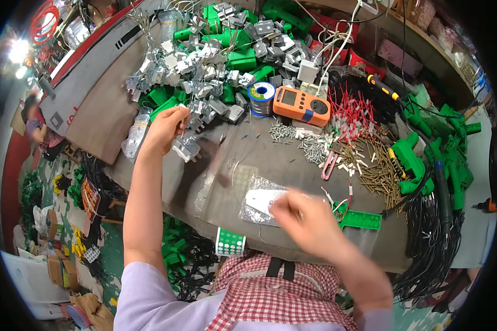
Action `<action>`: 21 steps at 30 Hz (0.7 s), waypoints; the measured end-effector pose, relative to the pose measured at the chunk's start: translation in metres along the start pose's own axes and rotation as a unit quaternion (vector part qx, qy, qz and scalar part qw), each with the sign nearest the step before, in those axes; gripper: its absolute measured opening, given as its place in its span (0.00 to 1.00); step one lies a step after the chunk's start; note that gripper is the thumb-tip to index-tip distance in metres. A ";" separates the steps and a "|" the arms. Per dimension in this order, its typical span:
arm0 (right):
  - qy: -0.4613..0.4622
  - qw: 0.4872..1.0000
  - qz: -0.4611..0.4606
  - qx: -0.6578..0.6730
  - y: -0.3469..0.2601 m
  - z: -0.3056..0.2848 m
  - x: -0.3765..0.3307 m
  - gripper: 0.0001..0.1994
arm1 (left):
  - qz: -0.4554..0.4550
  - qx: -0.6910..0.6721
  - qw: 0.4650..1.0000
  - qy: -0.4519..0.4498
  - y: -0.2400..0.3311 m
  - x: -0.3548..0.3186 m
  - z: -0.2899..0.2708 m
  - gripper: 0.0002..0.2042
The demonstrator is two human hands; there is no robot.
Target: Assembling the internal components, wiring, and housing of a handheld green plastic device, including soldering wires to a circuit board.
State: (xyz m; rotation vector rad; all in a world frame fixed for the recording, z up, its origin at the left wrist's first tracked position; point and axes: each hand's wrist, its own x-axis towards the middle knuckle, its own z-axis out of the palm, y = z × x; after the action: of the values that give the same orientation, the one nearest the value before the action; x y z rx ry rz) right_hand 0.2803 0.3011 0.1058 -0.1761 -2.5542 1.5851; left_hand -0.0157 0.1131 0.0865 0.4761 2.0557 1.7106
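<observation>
The left hand (163,129) pinches a grey metal-finned part (186,148) hanging just below its fingers; lift it straight clear of the pile (204,71). The blurred right hand (303,218): grip unreadable.

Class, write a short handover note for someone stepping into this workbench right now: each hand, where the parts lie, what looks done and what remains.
Left hand: stretched out to the edge of the grey and green parts pile, fingers closed on a grey plug part.
Right hand: blurred, over the clear bag near the bench edge; grip unclear.
Orange meter and solder spool sit mid-bench.
Done: cannot tell. Left: a large pile of parts.
</observation>
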 end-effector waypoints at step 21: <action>0.051 0.968 0.051 -0.239 -0.002 0.000 0.192 0.13 | 0.348 0.426 0.795 0.256 0.043 0.041 0.041 0.11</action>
State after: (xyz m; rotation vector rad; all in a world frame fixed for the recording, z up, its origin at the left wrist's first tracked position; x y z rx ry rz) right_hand 0.0915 0.3326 0.1171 -0.4269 -2.8329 0.9258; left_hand -0.0291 0.1763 0.1184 1.2903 3.3476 1.1543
